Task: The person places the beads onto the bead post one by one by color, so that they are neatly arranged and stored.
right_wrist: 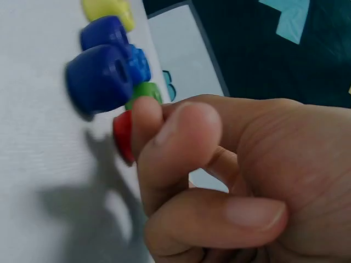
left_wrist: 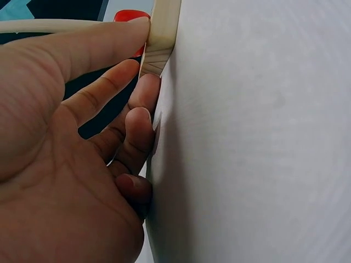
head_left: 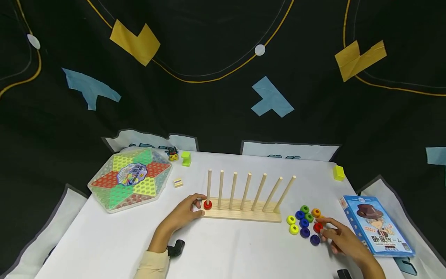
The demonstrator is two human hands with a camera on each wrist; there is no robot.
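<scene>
A wooden peg stand (head_left: 240, 215) with several upright pegs lies across the middle of the table. On its leftmost peg sits a red ring (head_left: 207, 205), down at the base. My left hand (head_left: 186, 212) grips the stand's left end; the left wrist view shows thumb and fingers at the wooden base (left_wrist: 162, 41). At the right, my right hand (head_left: 343, 238) pinches another red ring (head_left: 318, 227), partly hidden by fingertips in the right wrist view. Around it lie blue rings (head_left: 304, 223), green rings (head_left: 309, 217), yellow rings (head_left: 294, 229) and an orange ring (head_left: 316, 212).
A Chinese checkers board (head_left: 132, 180) lies at the back left. Near it are a small figure (head_left: 172, 154), a green block (head_left: 186, 159) and a striped block (head_left: 178, 182). A blue game box (head_left: 378, 228) is beyond my right hand, a yellow-green block (head_left: 338, 173) behind it.
</scene>
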